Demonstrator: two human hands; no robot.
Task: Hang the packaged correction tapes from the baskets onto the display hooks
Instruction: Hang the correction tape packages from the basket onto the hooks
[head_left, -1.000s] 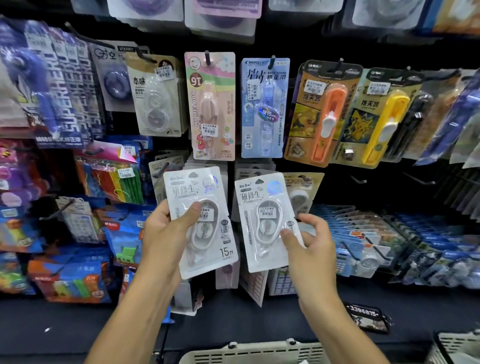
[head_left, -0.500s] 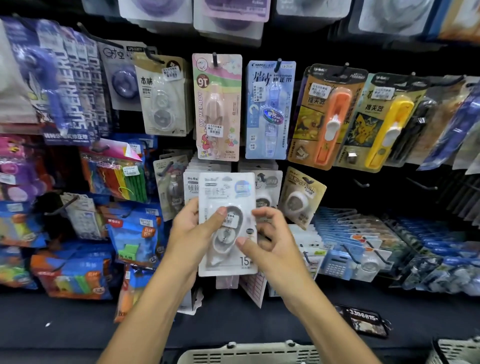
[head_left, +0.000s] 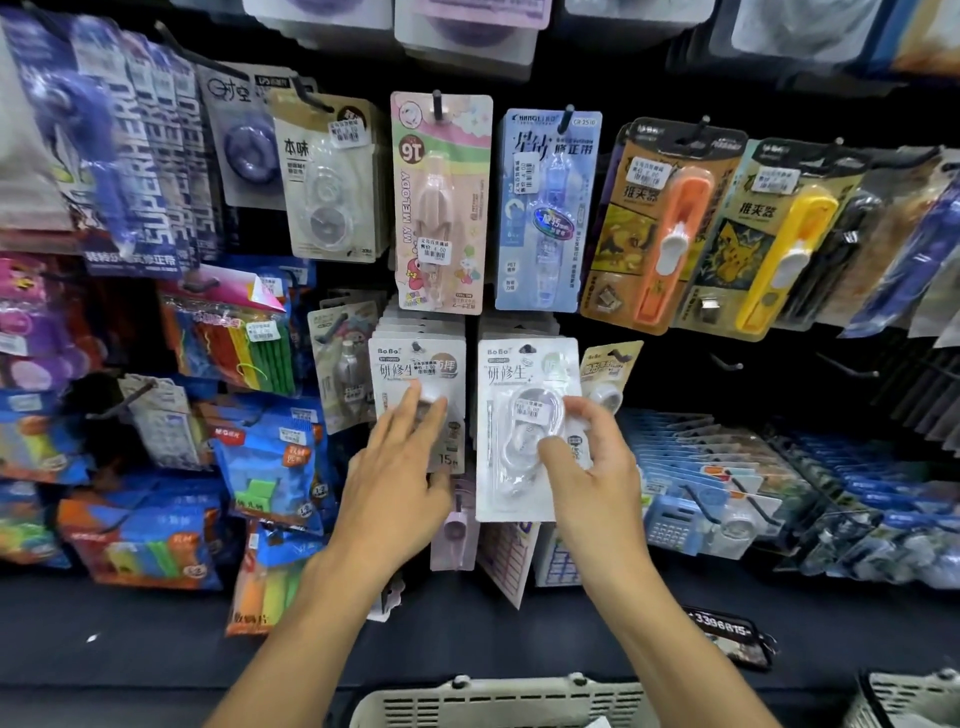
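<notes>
Two white packaged correction tapes hang side by side in the middle of the display wall. The left package (head_left: 418, 369) hangs at the front of a stack on its hook, and my left hand (head_left: 400, 478) lies against its lower half with straight fingers. My right hand (head_left: 587, 457) pinches the blister of the right package (head_left: 519, 415), thumb in front and fingers at its right edge. The top hole of that package sits at a hook (head_left: 527, 349). A beige basket (head_left: 498, 701) shows at the bottom edge.
Pink (head_left: 441, 202) and blue (head_left: 548, 208) correction tape cards hang just above. Orange and yellow tools hang to the upper right, coloured packs to the left. Empty hooks (head_left: 847, 366) stick out at right. A second basket (head_left: 909, 699) is at the bottom right corner.
Half a second ago both hands held one stacked pair of packages in front of the hooks. Now the packages are apart, one at each hook, and my left hand has opened flat.
</notes>
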